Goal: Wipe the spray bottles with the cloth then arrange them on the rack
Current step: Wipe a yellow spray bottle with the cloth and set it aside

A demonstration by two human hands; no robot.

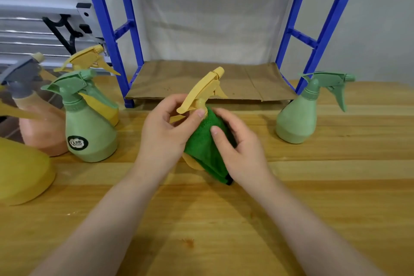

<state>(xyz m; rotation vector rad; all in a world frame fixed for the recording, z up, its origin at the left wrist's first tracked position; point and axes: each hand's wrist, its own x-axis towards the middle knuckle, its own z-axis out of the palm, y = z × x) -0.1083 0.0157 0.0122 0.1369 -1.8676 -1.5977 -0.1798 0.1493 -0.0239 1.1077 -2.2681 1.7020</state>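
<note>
Light wooden plank table (336, 197) carries everything. Blue metal rack (107, 29) stands at its far edge, brown cardboard sheet (201, 80) lining the bottom shelf, no bottle on that shelf. Left of the rack, a cluster: green plastic spray bottle with a round black label (89, 127) in front, yellow spray bottle (89, 60) behind it, peach bottle with a grey trigger head (38, 123) further left, and part of a big yellow body (20, 175) cut by the frame edge. Right of the rack's right post, a plain green spray bottle (300, 116) stands upright alone. In front of the rack, centre, the yellow trigger spray bottle being wiped (201, 94) is held tilted above the table, nozzle towards the rack; body mostly covered by the dark green microfibre cloth (206, 150). Left hand (165, 127) grips the neck just under the trigger head, fingers curled, thumb on the collar. Right hand (237, 143) clasps the cloth round the body, fingers curled behind, thumb pressing the cloth's front.
</note>
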